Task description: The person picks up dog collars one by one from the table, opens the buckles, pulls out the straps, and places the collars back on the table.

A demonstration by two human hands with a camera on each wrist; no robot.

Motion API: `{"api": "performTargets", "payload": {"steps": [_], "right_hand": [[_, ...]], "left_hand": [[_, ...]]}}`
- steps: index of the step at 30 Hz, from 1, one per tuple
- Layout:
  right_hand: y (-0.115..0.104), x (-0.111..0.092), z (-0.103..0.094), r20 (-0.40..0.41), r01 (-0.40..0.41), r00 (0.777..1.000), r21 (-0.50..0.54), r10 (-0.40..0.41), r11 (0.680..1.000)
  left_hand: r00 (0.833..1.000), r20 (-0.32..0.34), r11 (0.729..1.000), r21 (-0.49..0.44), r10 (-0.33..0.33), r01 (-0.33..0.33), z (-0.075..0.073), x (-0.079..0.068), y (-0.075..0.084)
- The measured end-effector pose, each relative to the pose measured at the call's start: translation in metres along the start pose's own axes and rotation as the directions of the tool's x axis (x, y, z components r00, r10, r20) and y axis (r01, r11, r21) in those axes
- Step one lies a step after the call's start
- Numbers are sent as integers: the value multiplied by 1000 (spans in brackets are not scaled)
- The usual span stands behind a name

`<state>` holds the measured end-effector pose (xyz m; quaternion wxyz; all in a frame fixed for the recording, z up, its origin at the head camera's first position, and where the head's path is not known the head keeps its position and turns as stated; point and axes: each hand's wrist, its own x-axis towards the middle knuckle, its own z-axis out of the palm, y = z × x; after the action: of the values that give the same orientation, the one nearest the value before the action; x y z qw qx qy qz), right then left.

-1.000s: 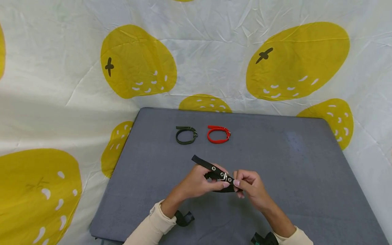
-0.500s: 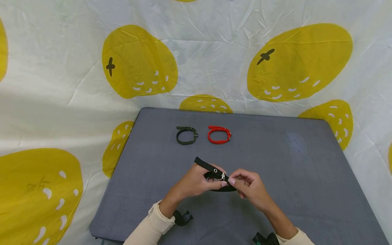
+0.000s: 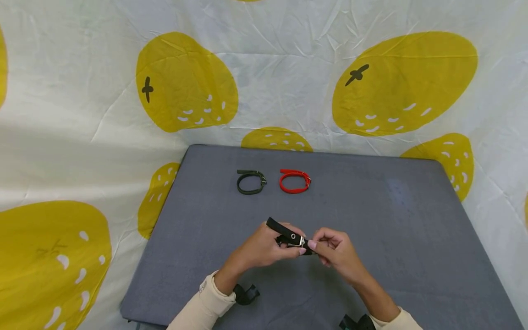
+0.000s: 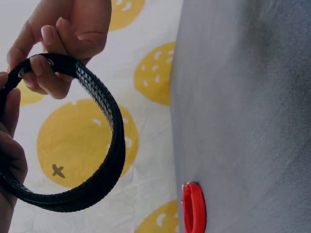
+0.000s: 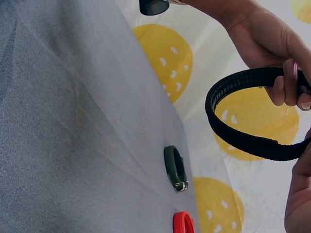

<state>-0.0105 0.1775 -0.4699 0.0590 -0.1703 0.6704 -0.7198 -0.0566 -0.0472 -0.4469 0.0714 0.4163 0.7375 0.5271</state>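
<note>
Above the table, both hands hold a black buckled strap that looks like a pet collar [image 3: 282, 229], with metal-ringed holes. My left hand [image 3: 264, 247] grips it beside the silver buckle [image 3: 302, 241], thumb lying along the strap. On the buckle's other side, my right hand [image 3: 338, 252] pinches the strap between thumb and fingers. The free tail points up and left past the left hand. In the left wrist view the collar [image 4: 115, 155] hangs as a wide loop with a textured inner face. Fingers partly cover the buckle area.
A dark green collar [image 3: 249, 192] and a red collar [image 3: 294, 191] lie side by side toward the back of the grey table [image 3: 371, 206]. Behind it hangs a white cloth [image 3: 284, 91] with yellow fruit prints. Black bands [image 3: 246, 295] circle the wrists.
The collar's free tail has slid down and right toward the buckle, with fewer holes showing on it. My right hand has shifted slightly left, closer to the left hand. The other collars stay put.
</note>
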Motion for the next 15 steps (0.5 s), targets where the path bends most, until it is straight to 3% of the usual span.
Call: {"api": "performTargets", "payload": {"steps": [5, 10, 15], "right_hand": [[1, 0, -1, 25, 7, 1000, 57, -8, 998], [3, -2, -5, 46, 34, 998, 69, -37, 997], [0, -3, -8, 43, -32, 999, 27, 31, 999]], "left_hand": [[999, -7, 998, -40, -38, 37, 1, -2, 2], [1000, -10, 998, -56, -8, 7, 1, -3, 1], [1000, -3, 998, -48, 27, -28, 0, -5, -2]]}}
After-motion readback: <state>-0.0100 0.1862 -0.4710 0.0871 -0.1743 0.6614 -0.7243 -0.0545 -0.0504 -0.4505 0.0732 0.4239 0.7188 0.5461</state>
